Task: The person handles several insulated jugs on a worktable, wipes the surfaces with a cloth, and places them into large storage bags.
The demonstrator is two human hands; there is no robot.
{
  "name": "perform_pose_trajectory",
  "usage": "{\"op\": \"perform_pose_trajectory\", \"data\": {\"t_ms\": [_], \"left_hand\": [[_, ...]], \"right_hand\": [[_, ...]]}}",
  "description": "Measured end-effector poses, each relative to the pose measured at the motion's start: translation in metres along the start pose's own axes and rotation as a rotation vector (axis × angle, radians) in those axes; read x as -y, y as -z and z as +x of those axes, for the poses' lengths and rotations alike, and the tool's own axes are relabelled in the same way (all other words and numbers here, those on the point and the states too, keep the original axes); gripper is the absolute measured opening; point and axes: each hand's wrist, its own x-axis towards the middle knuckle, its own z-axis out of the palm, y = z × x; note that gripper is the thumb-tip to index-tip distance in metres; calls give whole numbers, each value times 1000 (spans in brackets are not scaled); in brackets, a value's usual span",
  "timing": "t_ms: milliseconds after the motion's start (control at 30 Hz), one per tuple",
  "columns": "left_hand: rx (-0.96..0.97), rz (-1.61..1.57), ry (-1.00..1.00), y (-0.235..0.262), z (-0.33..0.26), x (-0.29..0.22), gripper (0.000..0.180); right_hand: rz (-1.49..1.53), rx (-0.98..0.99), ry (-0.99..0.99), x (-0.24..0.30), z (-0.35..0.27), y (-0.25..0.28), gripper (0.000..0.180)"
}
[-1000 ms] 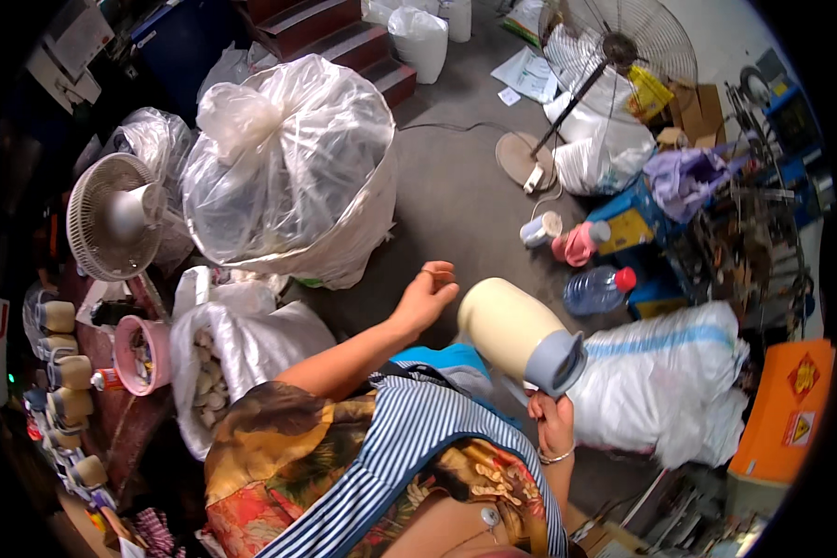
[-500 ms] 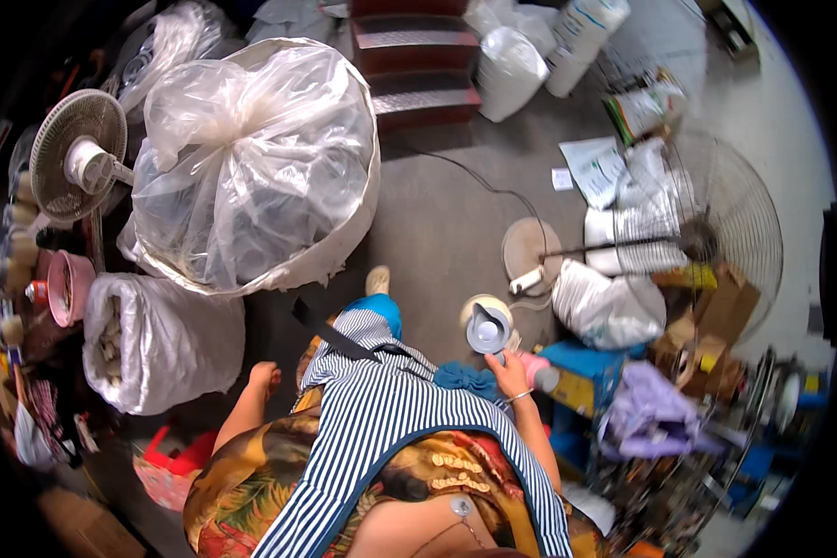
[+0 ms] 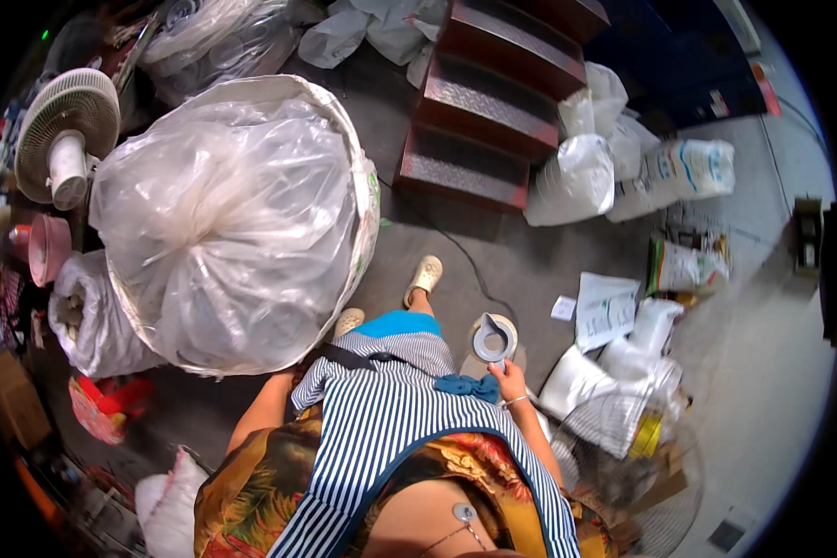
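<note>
My right hand [image 3: 509,379] is closed around the handle of a grey jug with a pointed spout [image 3: 492,356], held out in front of my right hip. A pale round thing shows just behind the jug; I cannot make out its kind. My left hand [image 3: 286,379] hangs at my left side by the lower rim of a large white sack [image 3: 370,214]. Its fingers are hidden there, so I cannot see whether they touch the sack. Gathered clear plastic [image 3: 223,223] bulges out of the sack's top.
Dark red metal steps [image 3: 465,177] rise ahead, with white bags [image 3: 575,181] beside them. To the left stand a fan [image 3: 68,139], a pink bucket [image 3: 50,249] and a rolled white sack [image 3: 98,321]. A black cable [image 3: 465,256] crosses the floor; a wire-guarded fan [image 3: 637,474] is at right.
I have moved forward and turned, so the steps and large sack appear closer. My left hand has gone from plain view to beside the sack's rim. The jug remains in my right hand.
</note>
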Motion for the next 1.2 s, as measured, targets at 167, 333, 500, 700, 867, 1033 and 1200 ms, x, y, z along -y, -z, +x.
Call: {"op": "perform_pose_trajectory", "data": {"t_ms": [167,333,500,700,867,1033,1200], "left_hand": [[82,-655,672,-96,-70,-99,20],[182,-857,463,-172,-106,-145,15],[68,-938,486,-240,-98,-220,18],[-69,-1085,534,-232,-51,-339,18],[-125,-1120,473,-229,-53,-414,22],[-212,-1192,761,-306,-83,-415,23],[-108,-1209,1006,-380,-119,-425,25]], "right_hand": [[-659,152,1,86,171,113,54],[-1377,330,420,264,286,139,41],[-1705,610,749,450,370,115,44],[-2277,581,975,578,462,78,36],[-1878,404,1691,654,528,52,13],[-1107,431,1597,675,597,-2,35],[-1627,410,1241,624,707,0,35]]}}
